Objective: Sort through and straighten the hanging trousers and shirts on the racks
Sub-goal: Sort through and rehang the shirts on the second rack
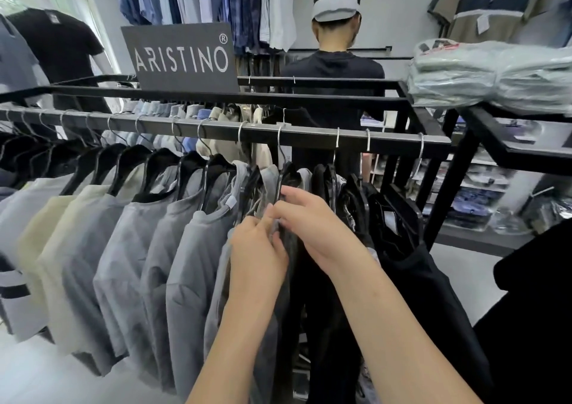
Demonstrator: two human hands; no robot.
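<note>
Left hand (260, 249) and right hand (315, 227) meet below the front rail (309, 136), fingertips touching. Both are pinched onto the top edge of a dark grey garment (289, 255); neither is free. I cannot tell if it is trousers or a shirt.

The garment hangs straight down from the rail on a black hanger (283, 181), long axis vertical. It sits directly under and between the two hands, so neither hand is nearer. It is squeezed edge-on between the grey shirts (192, 249) to the left along the rail and the black garments (402, 249) to the right. Likely step: tugging it square on its hanger. It would then slide sideways along the rail, whose line runs left to right across the view.

Past the rail, on the rack's far bars, stands a dark sign (182, 58) reading "ARISTINO" with an ® mark, the only writing that reads clearly. Small tags on the garments are too blurred to read.

Beyond the rail a person (332, 69) in a black top faces away. Right of the rail, on the next rack's top, lies a stack of bagged pale green shirts (495, 75). Farthest behind the rail is a wall row of blue and white shirts (210, 1), with a striped polo (492, 4) to its right.
</note>
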